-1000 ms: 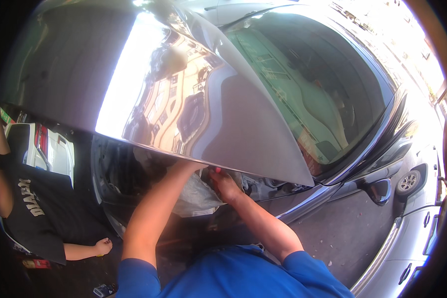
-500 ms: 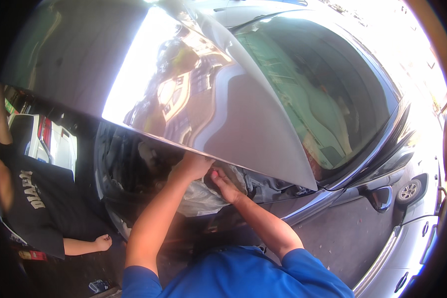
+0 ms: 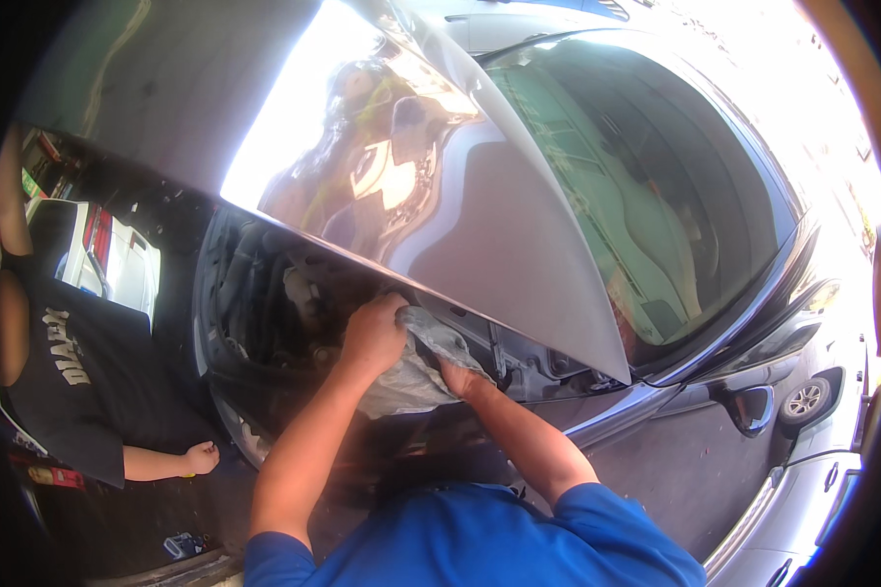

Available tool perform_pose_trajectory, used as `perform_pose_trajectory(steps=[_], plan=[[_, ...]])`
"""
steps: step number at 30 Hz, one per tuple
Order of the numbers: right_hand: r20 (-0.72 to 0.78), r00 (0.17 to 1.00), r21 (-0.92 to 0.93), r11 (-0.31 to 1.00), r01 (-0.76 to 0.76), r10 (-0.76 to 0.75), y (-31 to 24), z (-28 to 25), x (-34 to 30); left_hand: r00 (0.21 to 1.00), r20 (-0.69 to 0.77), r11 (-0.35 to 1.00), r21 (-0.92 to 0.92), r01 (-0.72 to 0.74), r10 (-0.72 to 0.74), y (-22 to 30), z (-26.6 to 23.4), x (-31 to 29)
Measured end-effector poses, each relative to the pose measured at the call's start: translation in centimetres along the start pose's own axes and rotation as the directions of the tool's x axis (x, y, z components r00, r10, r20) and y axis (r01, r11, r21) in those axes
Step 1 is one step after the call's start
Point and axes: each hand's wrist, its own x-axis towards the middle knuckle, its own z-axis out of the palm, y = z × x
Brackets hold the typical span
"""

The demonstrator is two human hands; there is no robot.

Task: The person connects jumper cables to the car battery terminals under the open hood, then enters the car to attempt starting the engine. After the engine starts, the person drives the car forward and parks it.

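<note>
A crumpled grey cloth (image 3: 408, 383) lies over the near fender edge of a dark car's engine bay (image 3: 294, 293), beneath the raised hood (image 3: 499, 235). My left hand (image 3: 374, 335) is closed in a fist at the upper left of this cloth, gripping its edge. To the right, my right hand (image 3: 463, 379) reaches in under a fold. The cloth covers most of its fingers, so their grip is hidden. Both forearms come up from below, bare beneath blue sleeves.
At the left a person in a black shirt (image 3: 98, 377) stands near the car's front, one hand (image 3: 202, 458) low. Behind them is a white vehicle (image 3: 117, 259). A side mirror (image 3: 751, 408) sticks out at right; a silver car (image 3: 803, 509) is parked beyond.
More of the engine bay shows under the hood edge. My left hand has come into fuller view at the cloth. The cloth now covers my right fingers, which showed before.
</note>
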Motion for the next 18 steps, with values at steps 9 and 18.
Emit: perform_pose_trajectory(steps=[9,18], plan=[[0.182,0.976,0.079,0.987,-0.139,0.123,-2.9,-2.1,-2.9,0.999,-0.043,0.993,0.117,-0.007,0.012,3.1,-1.9,-2.1],[-0.133,0.937,-0.330,0.906,0.264,-0.322,-11.8,-10.4,-12.9,0.991,-0.126,0.999,0.013,0.036,-0.034,0.2,-2.0,-7.7]])
